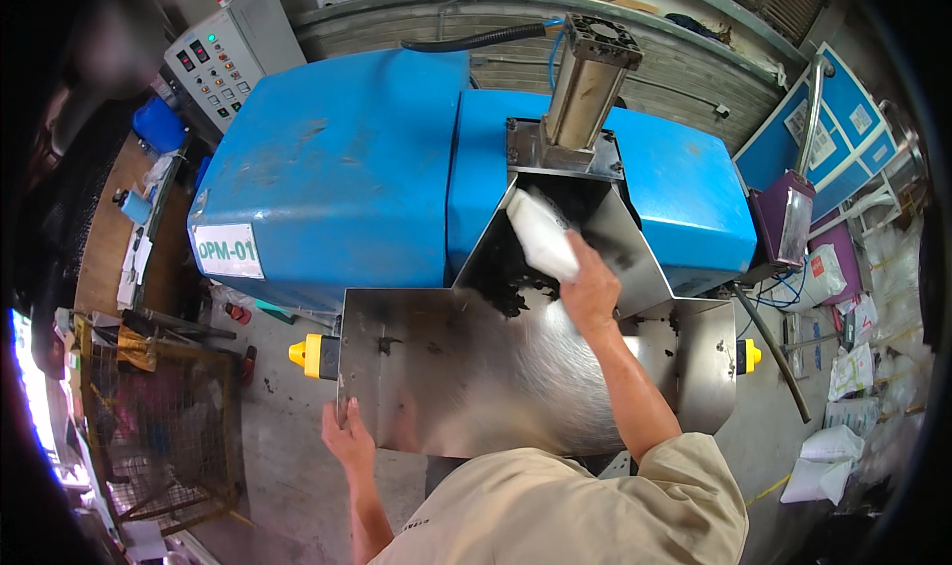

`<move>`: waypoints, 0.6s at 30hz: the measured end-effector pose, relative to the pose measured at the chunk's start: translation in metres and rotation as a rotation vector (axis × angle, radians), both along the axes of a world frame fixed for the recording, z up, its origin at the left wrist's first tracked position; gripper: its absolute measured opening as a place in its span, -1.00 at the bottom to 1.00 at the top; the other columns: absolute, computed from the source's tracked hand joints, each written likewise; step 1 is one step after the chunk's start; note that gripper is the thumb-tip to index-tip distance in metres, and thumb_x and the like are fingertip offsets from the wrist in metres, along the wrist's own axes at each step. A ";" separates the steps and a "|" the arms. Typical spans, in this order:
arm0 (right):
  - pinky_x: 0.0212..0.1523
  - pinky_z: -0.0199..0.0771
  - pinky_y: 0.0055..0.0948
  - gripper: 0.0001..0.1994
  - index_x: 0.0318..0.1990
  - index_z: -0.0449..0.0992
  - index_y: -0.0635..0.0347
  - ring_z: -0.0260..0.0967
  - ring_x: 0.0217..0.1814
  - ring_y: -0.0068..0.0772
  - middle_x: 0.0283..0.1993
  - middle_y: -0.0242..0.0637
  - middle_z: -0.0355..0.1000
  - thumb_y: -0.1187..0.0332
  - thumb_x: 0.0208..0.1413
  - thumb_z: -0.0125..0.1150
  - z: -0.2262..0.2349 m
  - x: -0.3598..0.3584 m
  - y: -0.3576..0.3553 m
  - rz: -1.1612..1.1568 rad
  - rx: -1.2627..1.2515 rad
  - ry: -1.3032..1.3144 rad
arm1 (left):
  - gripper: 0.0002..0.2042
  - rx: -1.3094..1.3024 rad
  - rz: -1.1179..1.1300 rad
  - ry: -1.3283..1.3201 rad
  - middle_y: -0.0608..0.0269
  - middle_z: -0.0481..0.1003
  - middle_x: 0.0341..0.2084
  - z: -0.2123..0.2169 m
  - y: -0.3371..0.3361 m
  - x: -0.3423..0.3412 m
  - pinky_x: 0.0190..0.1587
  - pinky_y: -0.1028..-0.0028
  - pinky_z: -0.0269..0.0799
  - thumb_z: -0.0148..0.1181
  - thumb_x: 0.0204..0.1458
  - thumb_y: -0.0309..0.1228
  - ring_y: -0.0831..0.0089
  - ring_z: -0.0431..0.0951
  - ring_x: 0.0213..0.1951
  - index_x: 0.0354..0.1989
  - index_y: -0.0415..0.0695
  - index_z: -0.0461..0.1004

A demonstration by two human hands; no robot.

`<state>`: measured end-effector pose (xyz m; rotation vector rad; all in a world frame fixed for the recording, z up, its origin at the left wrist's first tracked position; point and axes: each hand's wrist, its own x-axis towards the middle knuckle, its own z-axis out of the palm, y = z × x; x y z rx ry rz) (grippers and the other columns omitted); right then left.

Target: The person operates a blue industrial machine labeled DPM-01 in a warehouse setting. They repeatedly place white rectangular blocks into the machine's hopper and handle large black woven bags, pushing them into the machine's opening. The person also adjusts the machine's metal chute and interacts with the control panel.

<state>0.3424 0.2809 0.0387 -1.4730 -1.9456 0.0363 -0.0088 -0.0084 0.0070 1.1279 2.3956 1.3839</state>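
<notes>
Right grip [593, 287] clasps the white piece [540, 232] by its lower end, leaning up-left.

On my feed the light is moderate and fairly even, and the middle stays sharp enough that I can see fine scratches in the steel tray [496, 396]. A broad whitish glare spreads over its centre, and a softer sheen lies on the blue machine [327, 168]. The white block [543, 236] looks pale, with little surface detail. At far left I get a blown-out strip of light [32, 396], fringed violet. My fisheye bows the wall [387, 29], darkens to black at both sides, and blurs the upper left.
</notes>
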 end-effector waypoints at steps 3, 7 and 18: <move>-0.07 0.58 -0.08 -0.26 0.34 0.44 -0.05 0.56 -0.06 0.05 0.01 -0.19 0.58 0.58 -0.12 0.34 -0.003 0.010 0.015 -0.012 0.008 0.115 | -0.79 -0.012 0.017 -0.027 -0.08 0.58 -0.35 0.013 0.005 0.008 -0.20 0.24 0.50 0.24 0.30 -0.40 0.11 0.65 -0.31 -0.16 -0.36 0.50; -0.08 0.58 -0.07 -0.35 0.26 0.50 -0.08 0.56 -0.07 0.04 -0.10 -0.21 0.59 0.54 -0.09 0.36 -0.005 0.024 0.028 -0.072 0.068 0.069 | -0.79 -0.007 0.000 -0.024 -0.08 0.60 -0.34 0.007 0.003 0.004 -0.19 0.25 0.50 0.24 0.31 -0.39 0.10 0.64 -0.29 -0.17 -0.35 0.50; 0.08 0.55 -0.16 -0.46 0.21 0.54 -0.10 0.56 0.07 -0.05 0.02 -0.23 0.62 0.44 0.01 0.44 0.119 0.064 -0.005 -0.079 0.123 -0.023 | -0.74 -0.028 0.040 -0.027 -0.10 0.61 -0.30 -0.002 0.003 0.000 -0.15 0.20 0.49 0.25 0.30 -0.34 0.05 0.64 -0.25 -0.12 -0.36 0.51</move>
